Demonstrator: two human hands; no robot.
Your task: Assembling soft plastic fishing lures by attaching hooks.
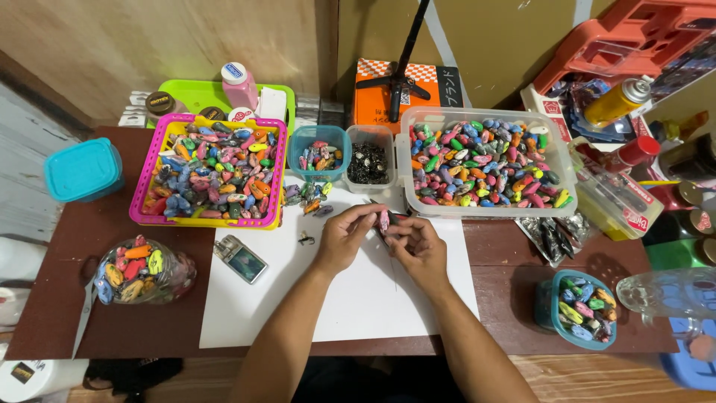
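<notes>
Two hands, one pink lure, white sheet on a brown table.

Left hand (344, 237) and right hand (418, 246) meet over the sheet (350, 298), fingertips pinched together on a small pink lure (384, 221) held between them, just in front of the clear tub (485, 164). Pink-and-yellow basket (209, 172) of lures sits far left; small teal cup (319, 153) and a cup of dark bits (369, 160) stand between the basket and tub. A lighter (240, 258) lies left of the hands.
</notes>
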